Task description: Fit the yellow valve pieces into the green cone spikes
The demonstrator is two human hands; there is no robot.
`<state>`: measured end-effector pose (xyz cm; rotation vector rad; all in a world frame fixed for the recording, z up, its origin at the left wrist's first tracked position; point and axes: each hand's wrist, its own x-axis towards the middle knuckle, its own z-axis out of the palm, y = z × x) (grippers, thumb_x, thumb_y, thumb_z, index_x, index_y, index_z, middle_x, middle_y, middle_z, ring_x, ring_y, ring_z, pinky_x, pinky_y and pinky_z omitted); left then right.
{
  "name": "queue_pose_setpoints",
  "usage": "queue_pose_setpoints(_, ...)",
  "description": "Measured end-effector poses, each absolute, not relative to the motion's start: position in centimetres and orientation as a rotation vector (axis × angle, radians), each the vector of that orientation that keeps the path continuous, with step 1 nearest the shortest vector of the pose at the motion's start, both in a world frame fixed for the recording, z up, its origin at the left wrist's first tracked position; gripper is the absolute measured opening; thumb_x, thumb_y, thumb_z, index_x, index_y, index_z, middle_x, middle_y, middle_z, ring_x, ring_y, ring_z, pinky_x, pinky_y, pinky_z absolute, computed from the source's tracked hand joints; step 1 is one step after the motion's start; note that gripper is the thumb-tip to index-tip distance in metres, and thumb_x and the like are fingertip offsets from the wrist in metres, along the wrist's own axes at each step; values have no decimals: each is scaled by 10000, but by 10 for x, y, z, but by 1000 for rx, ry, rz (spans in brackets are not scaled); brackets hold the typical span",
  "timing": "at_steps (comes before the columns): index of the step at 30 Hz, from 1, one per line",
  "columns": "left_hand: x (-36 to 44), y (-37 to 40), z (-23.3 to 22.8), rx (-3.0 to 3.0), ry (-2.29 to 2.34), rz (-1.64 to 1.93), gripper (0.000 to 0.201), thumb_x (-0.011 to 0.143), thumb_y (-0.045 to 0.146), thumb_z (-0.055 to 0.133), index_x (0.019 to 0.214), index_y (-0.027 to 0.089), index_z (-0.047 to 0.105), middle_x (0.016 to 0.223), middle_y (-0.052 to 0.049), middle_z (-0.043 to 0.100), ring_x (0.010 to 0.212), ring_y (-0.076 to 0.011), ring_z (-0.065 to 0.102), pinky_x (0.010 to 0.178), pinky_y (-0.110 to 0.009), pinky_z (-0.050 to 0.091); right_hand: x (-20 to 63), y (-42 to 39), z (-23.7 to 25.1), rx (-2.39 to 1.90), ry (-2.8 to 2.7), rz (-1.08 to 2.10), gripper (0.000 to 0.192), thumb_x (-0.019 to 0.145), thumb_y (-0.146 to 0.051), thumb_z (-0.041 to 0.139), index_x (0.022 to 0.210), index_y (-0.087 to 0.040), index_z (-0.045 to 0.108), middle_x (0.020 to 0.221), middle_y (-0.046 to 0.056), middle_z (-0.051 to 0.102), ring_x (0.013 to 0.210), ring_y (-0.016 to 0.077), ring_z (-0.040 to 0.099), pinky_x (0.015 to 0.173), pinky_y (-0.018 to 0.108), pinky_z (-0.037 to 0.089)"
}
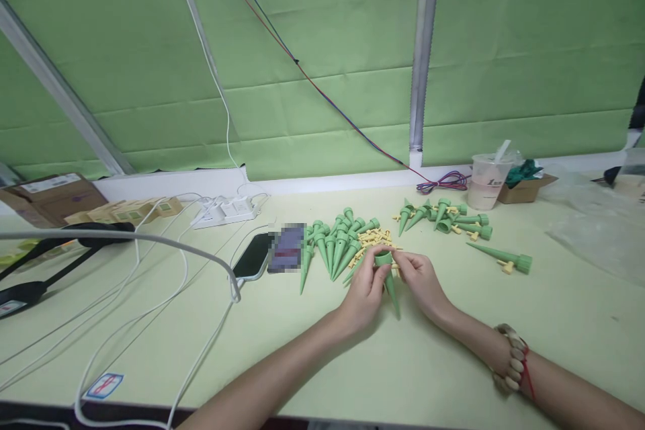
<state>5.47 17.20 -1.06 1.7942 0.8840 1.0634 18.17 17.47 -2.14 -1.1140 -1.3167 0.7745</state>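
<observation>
My left hand (367, 290) is closed around the top of a green plastic watering spike (391, 292), whose point slants down toward the table. My right hand (419, 282) meets it from the other side, its fingertips pinched at the spike's upper part. Between the hands a bit of a yellow valve (394, 267) shows; the rest of it is hidden by the fingers. Just behind lie a heap of small yellow valves (375, 238) and a pile of green spikes (335, 242). Right of the hands rests a spike with a yellow valve fitted (504, 259).
More spikes with yellow valves (446, 216) lie at the back right, before a plastic cup (486, 181) and a small box (527, 188). Two phones (253, 256), white cables (181, 269) and a power strip (226, 210) occupy the left. A plastic bag (599, 222) lies far right.
</observation>
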Motion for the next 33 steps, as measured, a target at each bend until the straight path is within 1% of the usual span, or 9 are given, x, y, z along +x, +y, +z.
queue_pose_setpoints(6, 61, 170, -13, 1410, 737, 845, 493, 841, 536, 339, 1238, 243, 325, 582, 46, 352, 393, -41, 361, 376, -165, 264, 186, 171, -15, -1125, -1421, 621, 355, 706, -348, 414, 455, -156, 251, 430, -13, 230, 424, 63, 234, 419, 211, 200)
queue_pose_setpoints(10, 63, 170, -8, 1212, 681, 797, 502, 783, 555, 449, 1168, 241, 376, 614, 53, 349, 371, -18, 336, 332, -143, 259, 192, 174, -13, -1061, -1575, 477, 400, 739, -328, 407, 406, -144, 282, 380, -8, 293, 384, 58, 251, 404, 210, 210)
queue_pose_setpoints(14, 62, 172, -3, 1117, 663, 701, 505, 779, 539, 470, 1178, 247, 373, 625, 46, 379, 375, 0, 293, 325, -112, 175, 196, 177, -13, -1017, -1712, 293, 417, 766, -292, 380, 377, -144, 358, 373, 8, 424, 370, 68, 323, 424, 216, 262)
queue_pose_setpoints(17, 60, 174, -3, 1103, 657, 632, 515, 787, 543, 451, 1194, 241, 359, 641, 40, 391, 375, 3, 259, 325, -115, 134, 197, 178, -13, -995, -1753, 151, 433, 779, -259, 374, 366, -145, 311, 350, 1, 397, 361, 59, 301, 430, 211, 269)
queue_pose_setpoints(20, 57, 176, -3, 1125, 681, 568, 468, 795, 554, 429, 1126, 227, 388, 626, 36, 393, 382, 4, 231, 334, -117, 119, 198, 179, -15, -955, -1809, 0, 436, 788, -242, 366, 373, -141, 281, 347, -8, 332, 368, 53, 255, 430, 208, 243)
queue_pose_setpoints(24, 54, 177, -3, 1088, 661, 499, 399, 796, 555, 429, 968, 196, 403, 613, 29, 365, 434, -6, 297, 370, -114, 158, 200, 181, -18, -955, -1885, -127, 410, 780, -225, 362, 386, -137, 288, 376, -11, 290, 391, 55, 236, 439, 208, 239)
queue_pose_setpoints(27, 54, 177, -3, 1015, 609, 487, 395, 784, 554, 449, 944, 197, 393, 647, 29, 367, 460, -14, 356, 396, -125, 216, 203, 183, -19, -930, -1854, -179, 406, 787, -206, 392, 403, -126, 285, 387, -17, 279, 401, 49, 231, 441, 201, 228)
queue_pose_setpoints(30, 53, 177, -2, 978, 558, 503, 361, 784, 498, 491, 915, 172, 409, 716, 17, 416, 502, -14, 410, 443, -138, 270, 206, 185, -18, -1042, -1707, -109, 443, 818, -255, 395, 412, -128, 274, 394, -17, 255, 405, 51, 208, 432, 216, 188)
queue_pose_setpoints(33, 53, 178, -1, 1021, 578, 515, 367, 778, 472, 518, 899, 130, 462, 732, -3, 443, 580, -31, 479, 515, -151, 325, 207, 184, -16, -1106, -1592, 15, 463, 840, -299, 392, 419, -132, 296, 397, -13, 281, 401, 52, 237, 431, 218, 199)
